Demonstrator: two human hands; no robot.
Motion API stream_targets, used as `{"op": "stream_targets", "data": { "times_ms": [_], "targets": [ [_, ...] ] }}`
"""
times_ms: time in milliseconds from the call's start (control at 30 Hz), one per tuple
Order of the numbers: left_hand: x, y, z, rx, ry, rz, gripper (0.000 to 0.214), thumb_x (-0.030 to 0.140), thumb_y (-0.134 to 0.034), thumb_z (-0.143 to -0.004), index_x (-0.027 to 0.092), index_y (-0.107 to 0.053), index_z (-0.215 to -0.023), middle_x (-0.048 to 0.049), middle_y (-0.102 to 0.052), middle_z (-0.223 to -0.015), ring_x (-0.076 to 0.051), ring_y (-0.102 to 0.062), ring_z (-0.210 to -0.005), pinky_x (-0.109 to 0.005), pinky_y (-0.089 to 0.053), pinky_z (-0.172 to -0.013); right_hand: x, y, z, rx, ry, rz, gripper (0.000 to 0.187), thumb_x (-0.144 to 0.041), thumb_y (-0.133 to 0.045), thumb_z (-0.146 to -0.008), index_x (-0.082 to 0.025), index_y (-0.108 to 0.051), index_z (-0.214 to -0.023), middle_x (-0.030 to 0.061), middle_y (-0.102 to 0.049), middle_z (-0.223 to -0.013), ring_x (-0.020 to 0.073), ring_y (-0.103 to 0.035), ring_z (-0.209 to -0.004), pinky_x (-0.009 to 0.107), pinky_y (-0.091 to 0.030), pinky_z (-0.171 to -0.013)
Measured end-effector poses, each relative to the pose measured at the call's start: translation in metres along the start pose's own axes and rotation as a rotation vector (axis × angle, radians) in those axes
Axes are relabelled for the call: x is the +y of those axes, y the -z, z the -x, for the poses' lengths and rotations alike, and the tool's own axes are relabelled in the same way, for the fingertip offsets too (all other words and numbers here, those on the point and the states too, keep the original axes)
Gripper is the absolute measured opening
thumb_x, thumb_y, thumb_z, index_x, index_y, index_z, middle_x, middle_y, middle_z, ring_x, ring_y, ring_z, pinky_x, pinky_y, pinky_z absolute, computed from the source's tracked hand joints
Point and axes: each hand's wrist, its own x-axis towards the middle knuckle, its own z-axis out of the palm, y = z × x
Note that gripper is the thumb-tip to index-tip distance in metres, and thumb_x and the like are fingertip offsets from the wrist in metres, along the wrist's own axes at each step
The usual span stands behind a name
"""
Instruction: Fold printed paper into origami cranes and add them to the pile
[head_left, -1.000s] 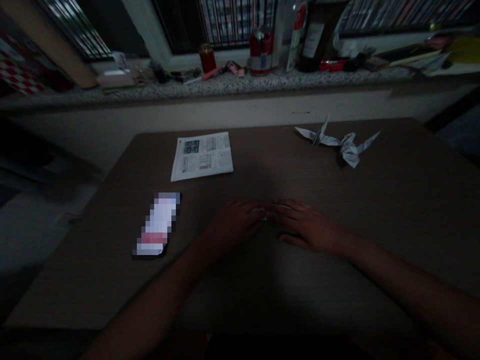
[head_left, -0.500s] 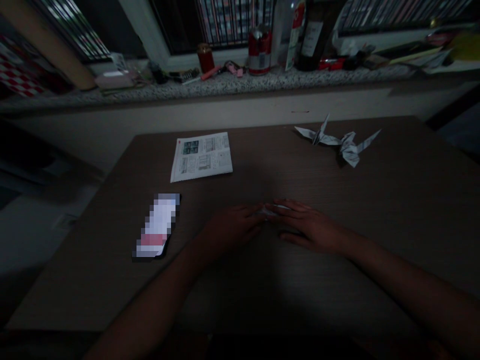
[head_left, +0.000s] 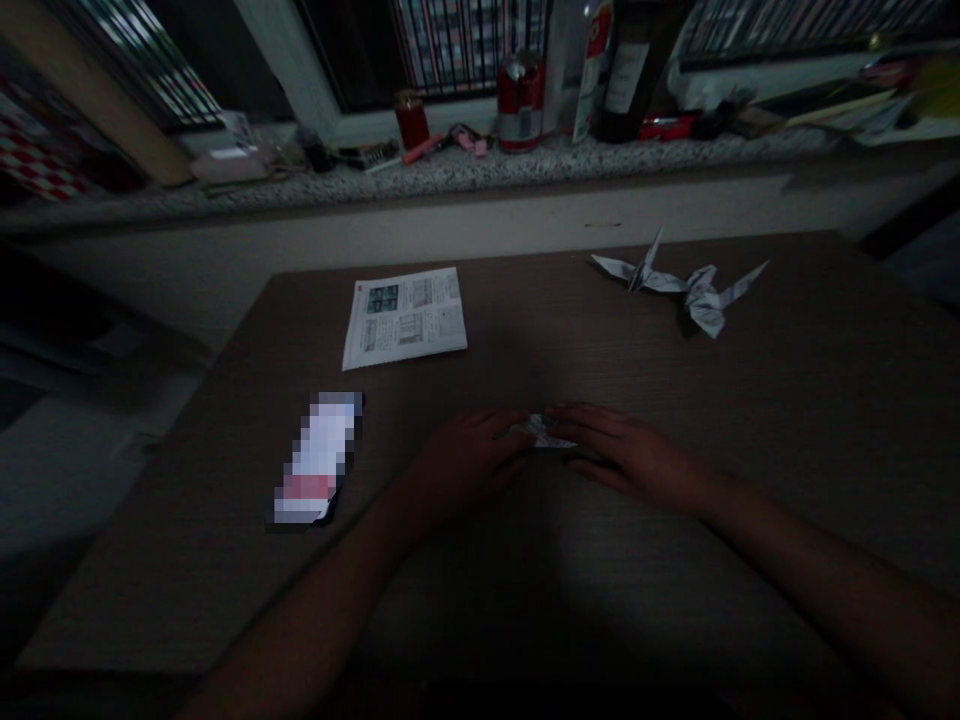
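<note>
A small folded piece of printed paper (head_left: pixel 550 438) lies low over the table between my hands, partly covered by fingers. My left hand (head_left: pixel 472 452) has its fingers and thumb on the paper's left end. From the other side, my right hand (head_left: pixel 619 448) holds the right end, its fingers over the top edge and the thumb nearer me. Shadow hides the exact grip of the fingertips and the paper's full shape.
Two folded paper cranes (head_left: pixel 705 300) sit at the table's back right. A folded newspaper sheet (head_left: pixel 405 318) lies at the back left, with a lit phone (head_left: pixel 319 455) in front of it. Behind the wooden table (head_left: pixel 517 590), a stone sill (head_left: pixel 450 178) bears a red can (head_left: pixel 520 105) and bottles.
More of the folded paper now shows between my hands. My right fingers have drawn back slightly to the right, off the paper's middle. The left hand has barely moved.
</note>
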Motion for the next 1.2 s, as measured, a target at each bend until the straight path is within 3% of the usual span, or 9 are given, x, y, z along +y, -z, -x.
{"op": "stream_targets", "data": {
  "times_ms": [167,467,667,833,1000,1200],
  "targets": [
    [0.002,-0.007,-0.004,0.027,0.044,-0.031,0.034,0.035,-0.062,-0.102,0.022,-0.06,-0.133,-0.0105,-0.063,-0.139,-0.029,-0.062,-0.122,-0.046,-0.051,-0.102,0.003,0.001,-0.004,0.076,-0.017,-0.058,0.045,-0.028,-0.062,-0.1,-0.031,-0.058,-0.145,0.0108,-0.068,-0.134,0.0289,-0.063,-0.126,0.051,-0.056,-0.104],
    [0.001,-0.009,-0.011,0.059,0.052,-0.044,0.028,0.029,-0.063,-0.1,0.019,-0.063,-0.126,-0.0093,-0.068,-0.128,-0.028,-0.065,-0.112,-0.043,-0.053,-0.094,0.001,-0.003,-0.005,0.139,-0.004,-0.103,0.03,-0.026,-0.06,-0.101,-0.028,-0.065,-0.131,0.0099,-0.071,-0.125,0.0257,-0.067,-0.117,0.046,-0.059,-0.097],
    [0.0,-0.009,-0.011,0.158,0.054,0.032,0.021,0.028,-0.057,-0.104,0.02,-0.068,-0.12,-0.0076,-0.07,-0.12,-0.022,-0.068,-0.103,-0.035,-0.055,-0.086,-0.002,0.002,-0.008,0.201,-0.022,-0.116,0.025,-0.031,-0.063,-0.1,-0.027,-0.067,-0.124,0.0094,-0.072,-0.122,0.0259,-0.067,-0.117,0.046,-0.058,-0.098],
    [0.002,-0.008,-0.01,0.253,0.105,0.123,0.019,0.028,-0.057,-0.105,0.019,-0.07,-0.115,-0.0067,-0.068,-0.11,-0.019,-0.066,-0.098,-0.032,-0.054,-0.084,-0.001,0.003,-0.008,0.27,-0.102,-0.129,0.019,-0.03,-0.062,-0.1,-0.025,-0.071,-0.116,0.0081,-0.073,-0.111,0.0241,-0.071,-0.103,0.039,-0.06,-0.087],
    [0.005,-0.008,-0.011,0.236,0.216,0.259,0.019,0.026,-0.057,-0.104,0.023,-0.068,-0.119,-0.004,-0.071,-0.111,-0.019,-0.068,-0.101,-0.032,-0.054,-0.089,-0.006,0.003,-0.009,0.304,-0.283,-0.185,0.02,-0.032,-0.063,-0.099,-0.025,-0.071,-0.116,0.0042,-0.072,-0.093,0.0181,-0.068,-0.075,0.031,-0.058,-0.069],
    [0.004,-0.008,-0.015,0.184,0.314,0.301,0.017,0.024,-0.061,-0.1,0.023,-0.069,-0.115,-0.0027,-0.073,-0.114,-0.02,-0.069,-0.104,-0.033,-0.053,-0.094,-0.006,0.001,-0.013,0.351,-0.29,-0.145,0.029,-0.031,-0.066,-0.098,-0.025,-0.068,-0.126,0.0055,-0.069,-0.095,0.0202,-0.067,-0.079,0.034,-0.057,-0.073]
  ]
}}
